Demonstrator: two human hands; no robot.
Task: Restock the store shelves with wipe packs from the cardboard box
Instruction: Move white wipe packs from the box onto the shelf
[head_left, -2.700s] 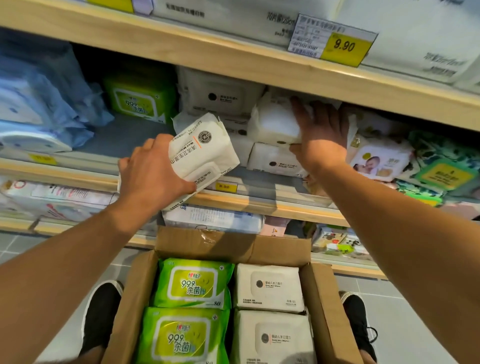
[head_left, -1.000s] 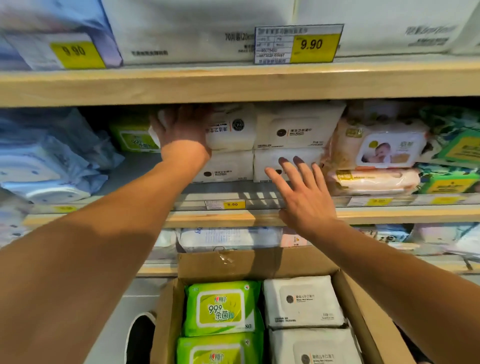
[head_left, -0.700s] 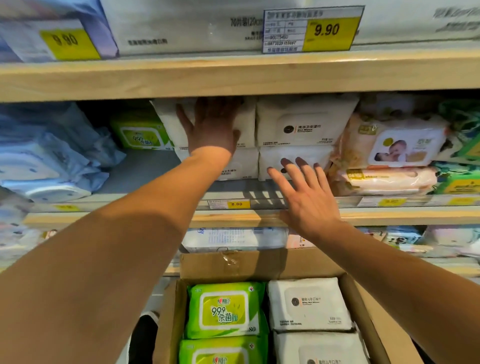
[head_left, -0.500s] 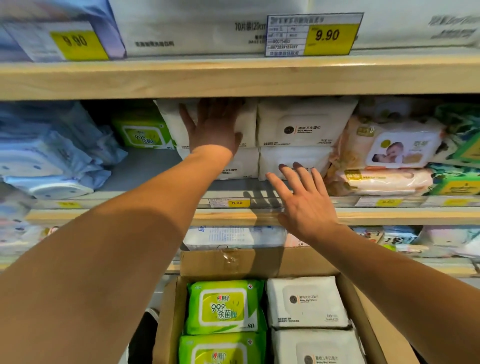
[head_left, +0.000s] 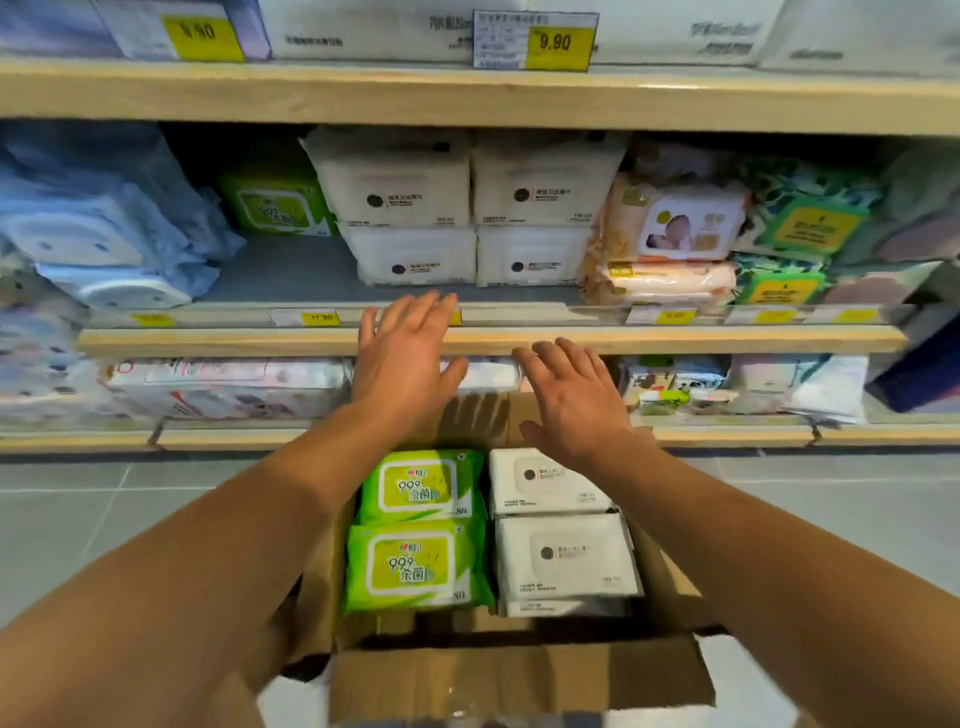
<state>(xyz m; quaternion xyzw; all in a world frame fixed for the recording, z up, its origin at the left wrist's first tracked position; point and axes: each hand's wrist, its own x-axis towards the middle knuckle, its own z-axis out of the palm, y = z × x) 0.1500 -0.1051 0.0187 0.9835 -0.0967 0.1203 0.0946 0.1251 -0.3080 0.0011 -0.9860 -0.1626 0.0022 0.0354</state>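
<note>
Left hand (head_left: 402, 358) and right hand (head_left: 569, 397), both with fingers spread wide and holding nothing, hover above the far end of the open box (head_left: 519, 680) on the floor. The box holds two green packs (head_left: 415, 530) at left and white packs (head_left: 561, 535) at right. Four white packs (head_left: 470, 208), stacked two by two, stand on the middle shelf (head_left: 493, 340) beyond the hands.

I looked at light wooden shelving (head_left: 493, 98) with yellow price tags (head_left: 558, 44) clipped along its edges (one read 9.90). Below it lay a floor of pale grey tiles (head_left: 93, 519), evenly lit from above.
</note>
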